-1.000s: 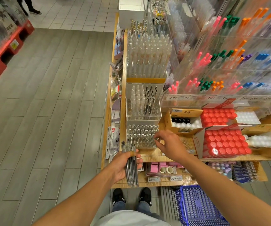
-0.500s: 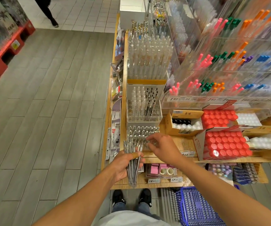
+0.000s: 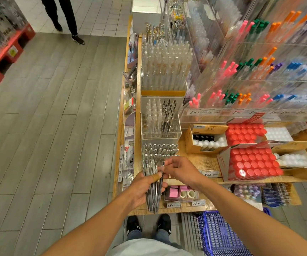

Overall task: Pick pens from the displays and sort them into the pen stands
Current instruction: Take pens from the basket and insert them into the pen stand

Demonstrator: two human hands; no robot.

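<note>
1. Head view, hands: A person stands at the end of a wooden display shelf (image 3: 204, 163) in a stationery shop. The left hand (image 3: 145, 187) is curled round a bundle of pens (image 3: 151, 189), thumb across the front, a tan plaster on that thumb. The pens stand nearly upright in the fist, tips fanning above it and ends poking out below.

2. Head view, right hand: The right hand (image 3: 180, 170) has its fingertips pinched on a single pen (image 3: 161, 179) at the right edge of the bundle, touching the other pens and the left thumb. Its remaining fingers are bent.

3. Head view, pen stands: Just beyond the hands sits a low clear pen stand (image 3: 160, 150) packed with silver-capped pens. Behind it rises a taller stand (image 3: 161, 119) holding clear pens on the left and dark pens on the right, and behind that a stand of clear pens (image 3: 165, 67) on a yellow-edged base.

4. Head view, surroundings: To the right, tilted clear racks hold pink, green, orange and blue pens (image 3: 250, 74). Red-capped bottles (image 3: 254, 163) fill open cartons on the shelf. A blue basket (image 3: 221, 235) sits on the floor near the person's black shoes (image 3: 149, 224). A passer-by's legs (image 3: 64, 17) show at the top left on the grey plank floor.
</note>
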